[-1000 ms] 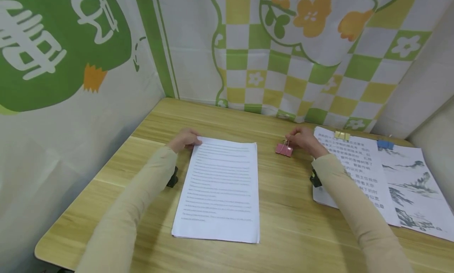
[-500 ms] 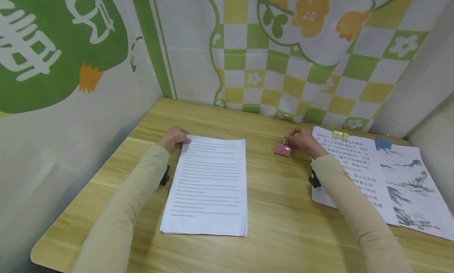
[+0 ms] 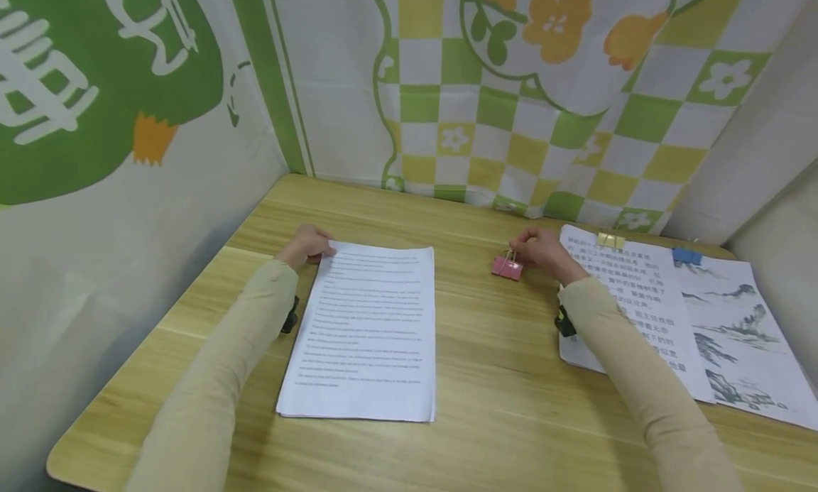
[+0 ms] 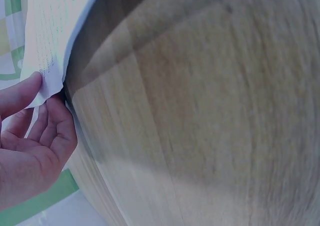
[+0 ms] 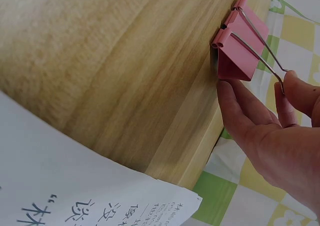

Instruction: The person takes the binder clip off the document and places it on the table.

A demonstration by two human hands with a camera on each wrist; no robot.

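Observation:
A stack of printed sheets (image 3: 364,336) lies on the wooden table, a little left of centre. My left hand (image 3: 309,243) pinches its far left corner; the left wrist view shows the thumb on top of the paper (image 4: 52,61) and the fingers curled beneath. To the right of the stack is a pink binder clip (image 3: 507,266), its wire handles pointing away from me. My right hand (image 3: 540,250) holds that clip by a wire handle between thumb and finger, plain in the right wrist view, where the pink clip body (image 5: 245,48) sits close over the wood.
On the right, a text stack (image 3: 613,321) bears a yellow binder clip (image 3: 611,241) at its top. Beside it, an ink-landscape sheet (image 3: 735,314) carries a blue binder clip (image 3: 686,255). A checkered curtain (image 3: 486,116) hangs along the table's back edge.
The printed stack has slid left with my left hand still on its corner, opening a wider gap to the pink binder clip. My right hand keeps its grip and has barely moved.

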